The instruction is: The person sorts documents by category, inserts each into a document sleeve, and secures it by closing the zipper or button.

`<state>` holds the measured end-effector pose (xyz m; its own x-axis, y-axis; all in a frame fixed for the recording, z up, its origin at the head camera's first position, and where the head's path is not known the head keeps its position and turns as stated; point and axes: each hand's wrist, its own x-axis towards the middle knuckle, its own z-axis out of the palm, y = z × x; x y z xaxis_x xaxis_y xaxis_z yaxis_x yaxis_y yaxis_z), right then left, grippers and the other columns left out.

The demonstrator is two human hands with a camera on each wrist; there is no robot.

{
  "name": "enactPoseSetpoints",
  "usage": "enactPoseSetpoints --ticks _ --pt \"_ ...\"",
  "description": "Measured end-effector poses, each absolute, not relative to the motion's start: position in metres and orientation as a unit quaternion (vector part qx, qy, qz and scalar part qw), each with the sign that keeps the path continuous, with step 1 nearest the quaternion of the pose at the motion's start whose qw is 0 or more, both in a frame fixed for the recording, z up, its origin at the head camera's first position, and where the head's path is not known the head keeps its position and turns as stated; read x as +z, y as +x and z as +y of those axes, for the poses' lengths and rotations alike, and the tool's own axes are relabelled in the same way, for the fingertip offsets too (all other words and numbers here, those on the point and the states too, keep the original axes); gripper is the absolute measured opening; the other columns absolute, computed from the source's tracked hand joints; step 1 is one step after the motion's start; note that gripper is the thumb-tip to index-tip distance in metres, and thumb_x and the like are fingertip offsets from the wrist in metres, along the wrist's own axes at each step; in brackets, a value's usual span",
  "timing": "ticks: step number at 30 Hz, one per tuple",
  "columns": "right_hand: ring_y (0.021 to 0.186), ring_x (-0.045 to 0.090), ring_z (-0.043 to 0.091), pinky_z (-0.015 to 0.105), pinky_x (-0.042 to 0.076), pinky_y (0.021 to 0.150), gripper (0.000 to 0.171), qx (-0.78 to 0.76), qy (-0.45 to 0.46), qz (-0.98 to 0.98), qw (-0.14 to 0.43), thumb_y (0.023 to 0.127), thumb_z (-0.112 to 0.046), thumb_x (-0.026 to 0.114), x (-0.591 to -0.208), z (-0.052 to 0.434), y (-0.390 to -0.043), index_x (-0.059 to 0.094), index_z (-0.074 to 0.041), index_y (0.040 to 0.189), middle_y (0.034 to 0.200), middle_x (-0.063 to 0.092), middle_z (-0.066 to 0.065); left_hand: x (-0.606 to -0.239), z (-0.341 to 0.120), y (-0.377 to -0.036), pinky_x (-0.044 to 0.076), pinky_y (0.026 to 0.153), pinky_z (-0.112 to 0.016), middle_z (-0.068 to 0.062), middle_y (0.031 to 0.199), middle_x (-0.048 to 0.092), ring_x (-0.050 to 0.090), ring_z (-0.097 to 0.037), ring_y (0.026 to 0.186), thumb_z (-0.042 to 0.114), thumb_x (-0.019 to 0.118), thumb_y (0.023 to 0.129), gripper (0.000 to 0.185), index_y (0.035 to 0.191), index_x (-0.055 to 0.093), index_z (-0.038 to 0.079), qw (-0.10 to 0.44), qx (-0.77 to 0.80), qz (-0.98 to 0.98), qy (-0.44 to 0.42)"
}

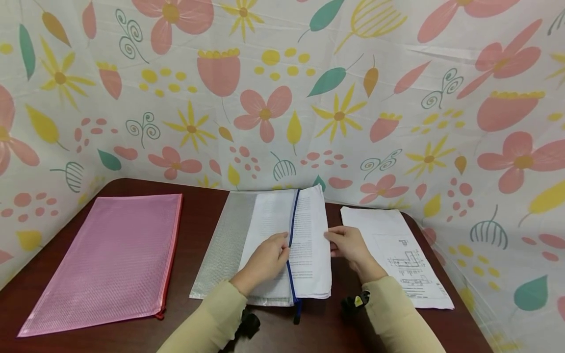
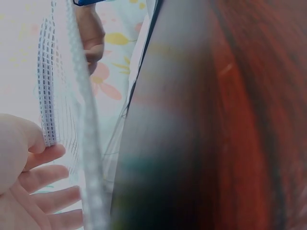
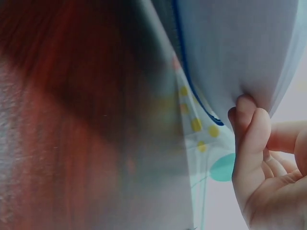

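Note:
A clear mesh zip pouch (image 1: 225, 245) with a blue zipper (image 1: 292, 230) lies in the middle of the table. Part of a stack of printed papers (image 1: 309, 245) sits inside it, and the rest sticks out past the zipper on the right. My left hand (image 1: 267, 260) pinches the pouch's opening edge; in the left wrist view thumb and forefinger hold the mesh edge (image 2: 47, 91) while the other fingers extend. My right hand (image 1: 350, 247) pinches the outer edge of the stack, thumb on one side and fingers on the other, as the right wrist view shows.
A pink mesh zip pouch (image 1: 110, 260) with a red zipper lies flat at the left. More paper sheets (image 1: 397, 255), the top one bearing a line drawing, lie at the right. A flower-patterned curtain (image 1: 282, 98) hangs behind the dark wooden table (image 1: 203, 196).

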<state>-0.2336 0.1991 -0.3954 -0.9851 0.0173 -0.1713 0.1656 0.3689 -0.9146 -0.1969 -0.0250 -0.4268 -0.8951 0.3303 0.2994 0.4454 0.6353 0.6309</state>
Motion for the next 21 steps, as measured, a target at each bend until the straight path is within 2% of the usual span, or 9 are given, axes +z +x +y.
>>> enactPoseSetpoints --ticks 6,21 --pt "0.065 0.064 0.012 0.025 0.054 0.054 0.032 -0.562 0.047 0.822 0.076 0.092 -0.011 0.058 -0.391 0.197 -0.233 0.057 0.011 0.115 0.077 0.068 0.005 -0.426 -0.025 -0.196 0.047 0.085 -0.036 -0.018 0.133 0.055 0.053 -0.031 0.123 0.012 0.051 0.095 0.018 0.078 0.057 0.009 0.081 -0.366 -0.900 -0.224" --pt "0.063 0.063 0.012 0.025 0.052 0.052 0.032 -0.588 0.074 0.801 0.081 0.091 -0.014 0.059 -0.405 0.184 -0.234 0.059 0.010 0.112 0.074 0.066 0.003 -0.425 -0.023 -0.194 0.047 0.075 -0.030 -0.017 0.133 0.055 0.059 -0.028 0.111 0.013 0.048 0.096 0.020 0.078 0.055 0.009 0.088 -0.378 -0.892 -0.232"
